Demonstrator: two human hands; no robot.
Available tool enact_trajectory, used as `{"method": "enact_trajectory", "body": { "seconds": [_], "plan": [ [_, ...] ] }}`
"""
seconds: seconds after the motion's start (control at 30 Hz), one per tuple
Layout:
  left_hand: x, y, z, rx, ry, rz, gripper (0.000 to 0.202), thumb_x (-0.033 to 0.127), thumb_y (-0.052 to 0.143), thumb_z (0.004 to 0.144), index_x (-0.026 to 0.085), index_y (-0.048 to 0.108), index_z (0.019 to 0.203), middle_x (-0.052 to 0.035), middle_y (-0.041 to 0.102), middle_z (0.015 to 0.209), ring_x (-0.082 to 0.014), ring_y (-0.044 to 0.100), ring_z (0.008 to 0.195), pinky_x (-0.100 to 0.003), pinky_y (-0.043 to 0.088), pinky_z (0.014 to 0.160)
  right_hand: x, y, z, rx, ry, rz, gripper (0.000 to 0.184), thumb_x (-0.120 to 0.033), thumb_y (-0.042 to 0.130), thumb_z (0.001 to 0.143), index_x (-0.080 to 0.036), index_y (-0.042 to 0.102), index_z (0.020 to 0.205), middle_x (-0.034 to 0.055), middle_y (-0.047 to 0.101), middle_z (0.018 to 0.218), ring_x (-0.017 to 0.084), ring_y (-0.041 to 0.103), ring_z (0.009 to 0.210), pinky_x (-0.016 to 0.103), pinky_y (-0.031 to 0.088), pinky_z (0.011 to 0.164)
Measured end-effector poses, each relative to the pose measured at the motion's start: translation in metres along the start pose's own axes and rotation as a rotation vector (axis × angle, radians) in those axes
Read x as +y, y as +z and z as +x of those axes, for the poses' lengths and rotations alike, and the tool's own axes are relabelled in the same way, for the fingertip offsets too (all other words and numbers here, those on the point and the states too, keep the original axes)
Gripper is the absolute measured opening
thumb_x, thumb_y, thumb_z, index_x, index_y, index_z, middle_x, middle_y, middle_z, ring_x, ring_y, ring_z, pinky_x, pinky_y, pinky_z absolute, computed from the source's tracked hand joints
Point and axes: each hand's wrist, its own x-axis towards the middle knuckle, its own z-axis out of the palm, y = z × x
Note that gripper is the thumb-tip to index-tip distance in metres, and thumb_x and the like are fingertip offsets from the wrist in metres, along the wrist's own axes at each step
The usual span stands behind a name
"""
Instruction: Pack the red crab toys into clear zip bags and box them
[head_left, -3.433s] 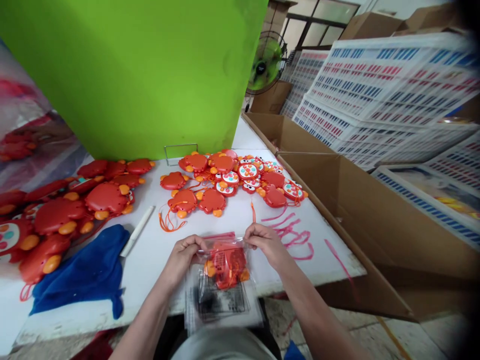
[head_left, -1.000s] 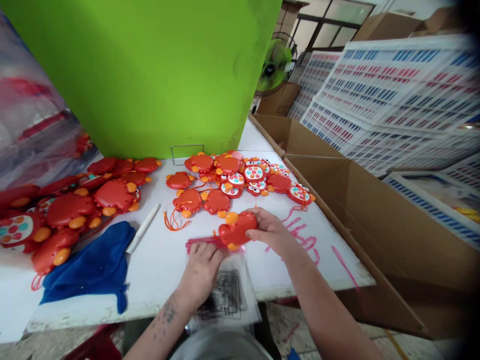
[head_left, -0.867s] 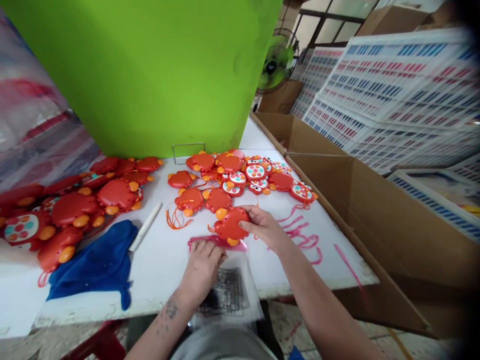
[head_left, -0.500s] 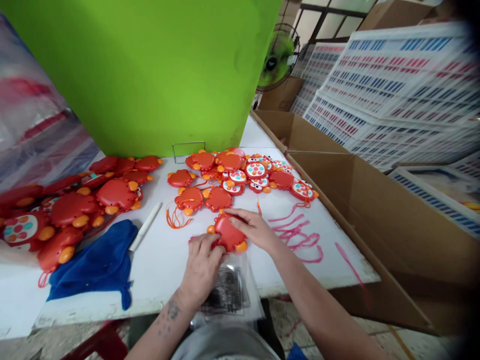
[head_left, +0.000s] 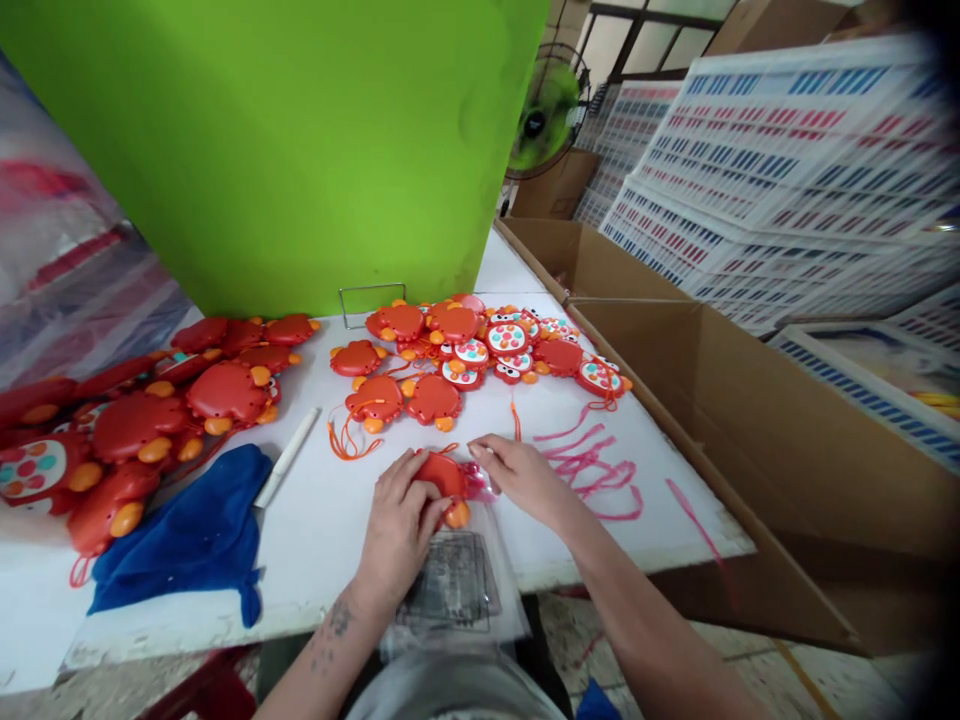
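Observation:
A red crab-shaped toy (head_left: 444, 476) with orange claws lies at the mouth of a clear plastic bag (head_left: 456, 590) on the white table (head_left: 315, 520). My left hand (head_left: 397, 528) rests on the toy's left side, fingers curled over it. My right hand (head_left: 521, 478) pinches the bag's pink-edged opening just right of the toy. The bag has a dark printed panel and hangs over the table's front edge. The toy's lower half is hidden under my left hand.
Several more crab toys (head_left: 465, 350) lie mid-table and in a pile (head_left: 142, 420) at left. A blue cloth (head_left: 184, 535) and a white marker (head_left: 285, 470) lie left. A green board (head_left: 285, 150) stands behind. Open cardboard boxes (head_left: 720, 420) and stacked white crates (head_left: 787, 170) stand right.
My right hand brought a crab toy down from the table to the bag's mouth, then let go and took the bag's edge. My left hand moved from the bag onto the toy.

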Motion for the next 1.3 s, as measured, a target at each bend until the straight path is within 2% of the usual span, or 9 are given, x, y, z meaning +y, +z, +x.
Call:
{"method": "enact_trajectory", "body": {
  "seconds": [0.17,0.3,0.43,0.53,0.63,0.77,0.97,1.17,1.3],
  "plan": [
    [-0.001,-0.015,0.009,-0.165,-0.159,-0.121,0.012,0.026,0.059,0.084,0.018,0.061,0.074,-0.0105,0.049,0.136,-0.0264,0.04,0.13,-0.05,0.039,0.103,-0.002,0.026,-0.022,0.039,-0.013,0.096,0.038,-0.021,0.039,0.09,-0.023,0.053,0.125,0.0093,0.067,0.106,0.023,0.064,0.093,0.033,0.046,0.078],
    [0.0,-0.03,0.015,-0.338,-0.174,-0.146,0.01,0.02,0.061,0.082,0.018,0.063,0.072,-0.0118,0.046,0.139,-0.027,0.04,0.131,-0.046,0.043,0.101,-0.008,0.043,-0.028,0.137,0.028,0.059,0.046,-0.018,0.035,0.088,-0.021,0.044,0.134,0.0077,0.068,0.086,0.023,0.063,0.074,0.033,0.046,0.066],
    [0.003,-0.033,0.013,-0.303,-0.14,-0.075,0.008,0.02,0.065,0.078,0.017,0.06,0.073,-0.0142,0.05,0.133,-0.0285,0.049,0.12,-0.048,0.046,0.095,-0.01,0.05,-0.03,0.256,0.041,0.086,0.048,-0.021,0.032,0.09,-0.018,0.035,0.138,0.0048,0.063,0.077,0.021,0.06,0.065,0.03,0.043,0.059],
    [0.005,-0.031,0.009,-0.268,-0.124,-0.076,0.016,0.021,0.071,0.074,0.019,0.057,0.083,-0.0126,0.051,0.129,-0.0275,0.051,0.114,-0.049,0.048,0.093,-0.01,0.052,-0.03,0.328,0.049,0.179,0.044,-0.022,0.032,0.09,-0.017,0.035,0.134,0.0012,0.057,0.069,0.019,0.057,0.061,0.028,0.041,0.058],
    [0.008,-0.03,0.005,-0.284,-0.133,-0.078,0.016,0.018,0.071,0.073,0.019,0.056,0.08,-0.0111,0.052,0.123,-0.0269,0.052,0.11,-0.048,0.048,0.092,-0.009,0.053,-0.03,0.365,0.06,0.258,0.042,-0.022,0.033,0.09,-0.017,0.035,0.132,-0.0016,0.051,0.065,0.017,0.053,0.058,0.027,0.039,0.056],
    [0.009,-0.028,0.005,-0.298,-0.14,-0.077,0.013,0.015,0.068,0.075,0.018,0.056,0.071,-0.0104,0.052,0.117,-0.026,0.053,0.103,-0.046,0.048,0.089,-0.005,0.053,-0.029,0.366,0.065,0.33,0.042,-0.023,0.035,0.09,-0.019,0.036,0.132,-0.0035,0.047,0.063,0.015,0.051,0.057,0.025,0.039,0.056],
    [0.011,-0.026,0.005,-0.269,-0.147,-0.124,0.026,0.022,0.069,0.075,0.02,0.054,0.096,-0.0092,0.052,0.117,-0.0252,0.052,0.107,-0.045,0.046,0.092,-0.003,0.05,-0.028,0.282,0.089,0.462,0.041,-0.026,0.039,0.09,-0.021,0.041,0.131,-0.0052,0.045,0.059,0.014,0.049,0.056,0.024,0.039,0.055],
    [0.014,-0.026,0.005,-0.27,-0.175,-0.094,0.017,0.02,0.07,0.074,0.019,0.053,0.073,-0.0073,0.055,0.104,-0.0247,0.055,0.1,-0.041,0.048,0.085,-0.004,0.051,-0.029,0.314,0.088,0.476,0.044,-0.028,0.04,0.09,-0.022,0.038,0.134,-0.0059,0.041,0.059,0.013,0.046,0.054,0.023,0.038,0.053],
    [0.012,-0.024,0.006,-0.215,-0.169,-0.121,0.028,0.018,0.068,0.076,0.02,0.056,0.101,-0.0078,0.058,0.106,-0.0242,0.056,0.1,-0.044,0.047,0.088,-0.006,0.051,-0.03,0.324,0.092,0.534,0.048,-0.03,0.04,0.09,-0.022,0.034,0.137,-0.0061,0.04,0.059,0.012,0.044,0.052,0.022,0.037,0.049]
  ]
}}
